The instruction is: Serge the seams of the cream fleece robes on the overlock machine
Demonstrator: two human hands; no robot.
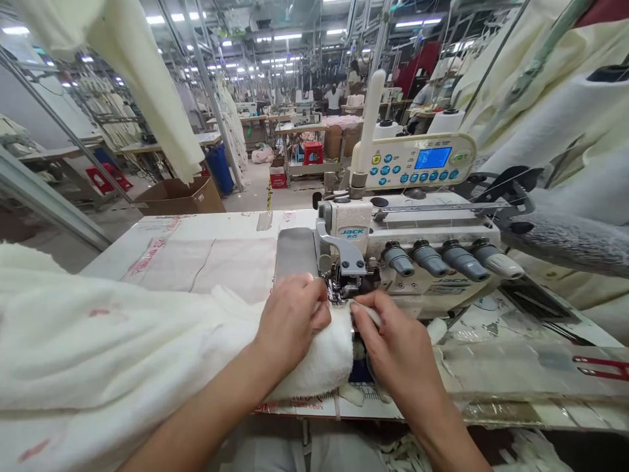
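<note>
White fleecy fabric (187,334) spreads from the left edge across the table to the presser foot of an overlock sewing machine (351,229). My left hand (295,311) is closed on this fabric just left of the needle area, fingers curled under. Right of the foot, my right hand (393,328) pinches the fabric's edge between thumb and fingers, with a pale strip showing at the fingertips. The end of the fabric hangs rounded between both hands at the front of the machine. Exactly what sits under the foot is hidden.
A control panel (415,160) with a blue screen stands behind the machine. Thread snips with red handles (602,368) lie at the right. A cardboard box (179,195) is on the floor beyond the table. Cream cloth (147,85) hangs at upper left.
</note>
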